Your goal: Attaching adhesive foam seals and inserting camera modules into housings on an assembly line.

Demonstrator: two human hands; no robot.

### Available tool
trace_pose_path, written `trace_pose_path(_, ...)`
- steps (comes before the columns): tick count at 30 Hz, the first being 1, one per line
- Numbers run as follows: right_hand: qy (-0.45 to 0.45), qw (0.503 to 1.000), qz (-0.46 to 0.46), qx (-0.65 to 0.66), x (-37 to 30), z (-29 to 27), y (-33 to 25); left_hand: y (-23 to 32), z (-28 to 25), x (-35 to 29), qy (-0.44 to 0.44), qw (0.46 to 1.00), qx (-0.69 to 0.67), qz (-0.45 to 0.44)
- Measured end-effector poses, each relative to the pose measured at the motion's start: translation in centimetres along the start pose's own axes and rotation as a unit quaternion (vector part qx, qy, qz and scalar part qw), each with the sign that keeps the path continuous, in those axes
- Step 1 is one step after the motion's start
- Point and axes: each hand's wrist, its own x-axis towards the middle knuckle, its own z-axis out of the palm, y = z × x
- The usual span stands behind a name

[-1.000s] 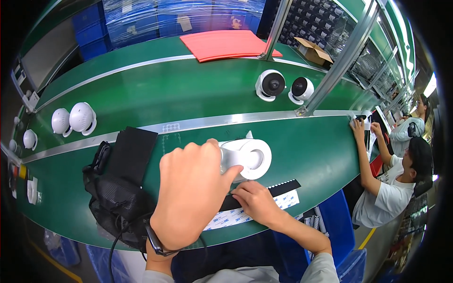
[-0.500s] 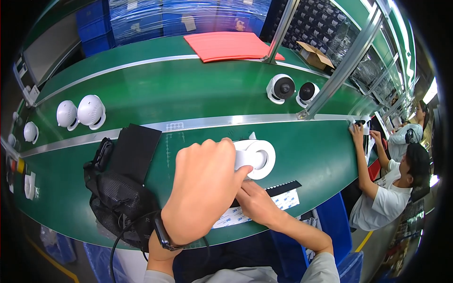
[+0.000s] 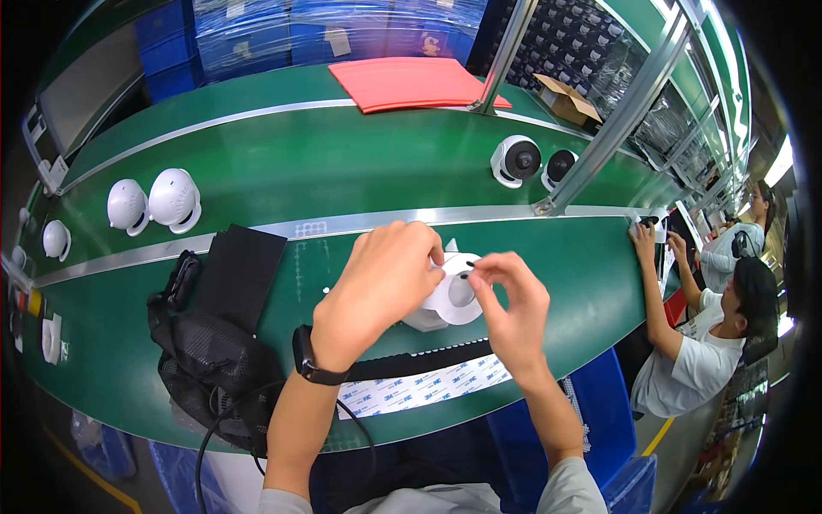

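Note:
My left hand (image 3: 385, 278), with a black watch on its wrist, has its fingers curled at the left edge of a white ring-shaped part (image 3: 462, 313). Its fingertips are mostly hidden, so what they grip does not show. Over the right side of that ring, my right hand (image 3: 516, 313) pinches a small black piece (image 3: 470, 264) between thumb and index finger. Below both hands lie a black strip (image 3: 419, 363) with a row of light marks along its edge and a white sheet (image 3: 428, 384) with blue print.
A black mesh bag (image 3: 210, 377) and black flat panel (image 3: 240, 278) lie left. White round devices (image 3: 175, 201) stand on the raised shelf at left, white cameras (image 3: 516, 161) at right by a metal post (image 3: 591, 128). Red foam sheets (image 3: 411, 84) lie behind. A co-worker (image 3: 702, 330) sits at right.
My right hand has risen from the black strip to the white ring-shaped part, with a small black piece at its fingertips. My left hand's thumb has left the ring's front, and its fingers are curled.

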Motion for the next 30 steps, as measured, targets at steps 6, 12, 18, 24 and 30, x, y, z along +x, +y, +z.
trace_pose_path(6,-0.064,0.992,0.095,0.044,1.8,0.1,1.2,-0.4,-0.2,0.6,-0.049,0.998,-0.043,-0.022)
trace_pose_path(12,-0.059,0.993,0.091,0.039,2.1,0.6,1.3,-0.5,-0.3,0.7,-0.049,0.998,-0.041,-0.027)
trace_pose_path(18,-0.067,0.994,0.081,0.006,2.4,0.7,0.9,-0.5,-0.5,0.9,-0.060,0.997,-0.039,-0.034)
trace_pose_path(24,-0.065,0.996,0.031,-0.048,2.2,1.1,0.8,-0.6,-0.5,1.0,-0.074,0.996,-0.043,-0.031)
trace_pose_path(30,-0.073,0.993,0.042,-0.086,3.1,-0.1,0.3,-0.9,-0.6,1.0,-0.094,0.991,-0.086,-0.043)
